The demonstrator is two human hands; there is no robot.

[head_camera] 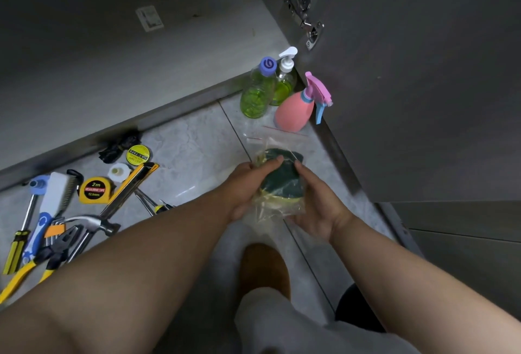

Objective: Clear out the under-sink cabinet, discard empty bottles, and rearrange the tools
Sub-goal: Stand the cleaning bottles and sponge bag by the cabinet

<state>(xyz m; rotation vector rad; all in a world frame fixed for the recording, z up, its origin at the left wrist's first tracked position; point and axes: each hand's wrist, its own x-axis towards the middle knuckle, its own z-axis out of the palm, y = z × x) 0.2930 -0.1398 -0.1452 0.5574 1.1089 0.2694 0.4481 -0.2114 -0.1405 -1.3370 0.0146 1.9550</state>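
A clear plastic bag with green-and-yellow scrub sponges [282, 178] is held over the floor tiles in both hands. My left hand [248, 187] grips its left side, thumb on top. My right hand [318, 204] cups its right side from below. Two green bottles, one with a purple cap [258, 91] and one with a white pump [284, 80], stand by the cabinet's front edge beside a pink spray bottle [298, 105]. Tools lie at the left: a yellow tape measure [95, 189], a hammer [95, 225], a utility knife [132, 184], pliers [42, 263].
The open cabinet floor [127, 57] is bare and grey; its open door [423, 85] with a metal hinge [306, 18] stands at the right. A tape roll [137, 154], a brush [56, 198] and a screwdriver [19, 241] lie among the tools. A brown slipper [265, 269] is below my hands.
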